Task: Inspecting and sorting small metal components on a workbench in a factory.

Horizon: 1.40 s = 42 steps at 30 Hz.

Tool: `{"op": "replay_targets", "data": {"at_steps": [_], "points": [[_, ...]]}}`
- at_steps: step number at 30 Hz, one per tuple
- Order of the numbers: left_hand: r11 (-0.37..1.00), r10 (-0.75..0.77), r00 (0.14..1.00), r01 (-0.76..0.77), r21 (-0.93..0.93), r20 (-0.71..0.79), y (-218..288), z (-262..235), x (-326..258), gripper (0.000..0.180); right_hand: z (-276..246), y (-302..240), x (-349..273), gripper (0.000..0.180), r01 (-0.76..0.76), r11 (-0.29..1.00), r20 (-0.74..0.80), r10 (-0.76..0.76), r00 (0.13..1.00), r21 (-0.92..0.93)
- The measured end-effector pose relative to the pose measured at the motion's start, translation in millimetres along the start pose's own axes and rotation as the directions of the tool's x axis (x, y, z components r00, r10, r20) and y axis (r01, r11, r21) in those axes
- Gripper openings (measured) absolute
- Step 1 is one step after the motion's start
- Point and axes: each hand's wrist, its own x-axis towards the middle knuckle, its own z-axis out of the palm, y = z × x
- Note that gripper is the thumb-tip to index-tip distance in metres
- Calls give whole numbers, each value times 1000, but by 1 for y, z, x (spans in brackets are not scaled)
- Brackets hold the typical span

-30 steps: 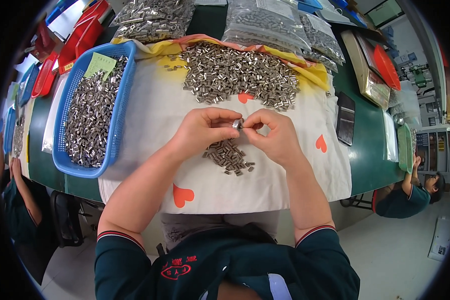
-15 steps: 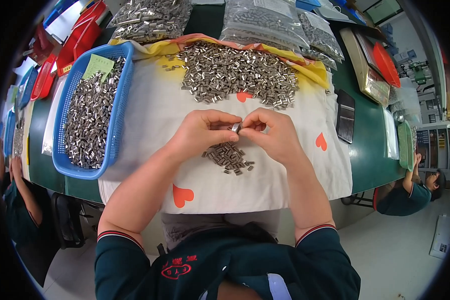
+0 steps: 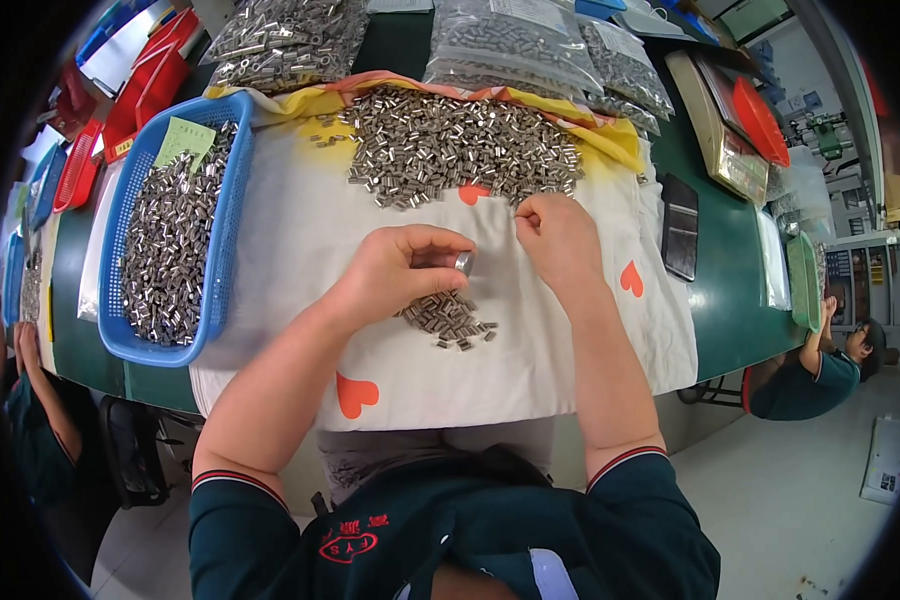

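Note:
My left hand (image 3: pixel 392 272) pinches a short shiny metal ring (image 3: pixel 464 263) between thumb and fingertips, above a small heap of metal sleeves (image 3: pixel 448 320). Its exact form is hard to make out at this size. My right hand (image 3: pixel 562 240) is at the lower right edge of a big pile of small metal sleeves (image 3: pixel 460 145). Its fingers are curled with the tips together, and whatever they may hold is hidden. Both piles lie on a white cloth (image 3: pixel 290 250) with red hearts and a yellow border.
A blue basket (image 3: pixel 110 300) full of metal pieces, with a green slip, stands left. Clear bags of parts (image 3: pixel 510 45) line the back. A dark phone (image 3: pixel 680 230) lies right, near a red tray (image 3: pixel 760 120). Co-workers sit at both sides.
My right hand has left the ring and moved up and right to the big pile's edge. My left hand keeps the ring, almost in place. The view has shifted slightly.

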Motion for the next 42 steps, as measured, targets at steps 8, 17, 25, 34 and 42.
{"op": "replay_targets", "data": {"at_steps": [8, 17, 25, 34, 42], "points": [[988, 43, 997, -53, -144, -69, -2, -6, 1, 30, -19, -36, -16, 9, -77, 693, 232, -134, 963, 717], [997, 58, 986, -51, 50, -153, -6, 1, 2, 31, -7, -50, -24, 7, 350, 902, -116, -331, 936, 252], [999, 13, 998, -16, -46, -64, 1, -2, 0, 30, -19, -38, -18, 13, -63, 775, 237, -113, 965, 628], [994, -10, 999, 5, 110, 43, 1, 1, -1, 29, -9, 11, 2, 13, -87, 940, 15, 86, 996, 330], [995, 36, 999, -37, -97, -9, -2, -5, 2, 29, -7, -1, -2, 5, 54, 995, 86, -61, 994, 86]]}}
